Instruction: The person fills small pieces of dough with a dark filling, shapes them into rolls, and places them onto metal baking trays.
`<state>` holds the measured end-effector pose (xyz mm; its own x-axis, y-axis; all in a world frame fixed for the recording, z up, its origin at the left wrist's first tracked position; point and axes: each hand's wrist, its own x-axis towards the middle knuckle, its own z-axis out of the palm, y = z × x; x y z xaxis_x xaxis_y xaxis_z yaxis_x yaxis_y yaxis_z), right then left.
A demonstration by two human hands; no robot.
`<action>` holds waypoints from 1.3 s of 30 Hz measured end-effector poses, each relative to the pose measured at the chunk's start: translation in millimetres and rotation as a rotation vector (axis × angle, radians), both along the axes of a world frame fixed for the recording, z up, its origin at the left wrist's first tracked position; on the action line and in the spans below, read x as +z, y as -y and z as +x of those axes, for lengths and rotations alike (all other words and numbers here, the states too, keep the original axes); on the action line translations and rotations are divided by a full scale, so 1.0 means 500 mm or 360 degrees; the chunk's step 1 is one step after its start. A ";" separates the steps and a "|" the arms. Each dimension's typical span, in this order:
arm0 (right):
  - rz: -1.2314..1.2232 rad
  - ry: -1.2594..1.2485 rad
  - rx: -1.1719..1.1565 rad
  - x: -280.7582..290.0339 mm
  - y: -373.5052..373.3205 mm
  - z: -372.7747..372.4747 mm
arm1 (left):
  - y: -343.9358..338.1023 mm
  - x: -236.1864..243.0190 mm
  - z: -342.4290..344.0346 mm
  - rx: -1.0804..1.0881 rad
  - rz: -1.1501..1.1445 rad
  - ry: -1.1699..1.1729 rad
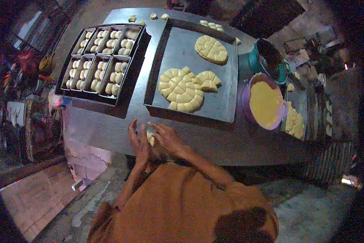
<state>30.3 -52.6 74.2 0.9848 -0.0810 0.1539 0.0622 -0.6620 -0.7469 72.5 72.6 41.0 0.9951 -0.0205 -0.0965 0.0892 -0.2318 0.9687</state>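
Observation:
A small pale piece of dough (150,138) sits between my two hands at the near edge of the metal table. My left hand (139,142) stands on edge beside it, fingers raised and palm toward the dough. From the other side my right hand (168,139) curves over the piece, its fingers partly hiding it. Just beyond is a large baking tray (149,91) with cut dough rounds: one whole round (211,50) at the far right, and a bigger, partly broken-up round (181,90) nearer me with a wedge section (208,81) at its side.
On the left, a dark tray (114,101) bears several loaf tins (105,56) filled with dough balls. To the right stand a purple basin (245,99) of yellow mixture, a teal container (253,56) and a heap of yellow dough pieces (294,123). Small dough pieces (211,26) lie along the far edge.

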 end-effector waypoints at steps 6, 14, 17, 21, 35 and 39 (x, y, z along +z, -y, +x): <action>-0.0259 -0.0353 -0.0306 -0.051 0.190 0.146 | -0.095 -0.010 -0.031 -0.0245 0.0069 -0.0148; 0.0068 -0.0579 -0.0003 -0.101 0.514 0.335 | -0.115 0.003 -0.014 -0.0464 0.0059 -0.0217; 0.0098 -0.0662 0.0107 -0.127 0.568 0.357 | -0.127 -0.014 -0.026 -0.0417 0.0124 -0.0149; -0.0321 -0.0106 -0.0102 -0.092 0.535 0.357 | -0.118 -0.012 -0.021 -0.0433 0.0049 -0.0207; 0.0244 -0.0064 -0.0794 0.275 0.414 -0.017 | -0.064 -0.010 -0.037 -0.0569 0.0103 -0.0116; 0.0568 -0.0497 -0.0443 0.108 0.262 -0.109 | -0.057 -0.011 -0.011 -0.0569 0.0370 -0.0166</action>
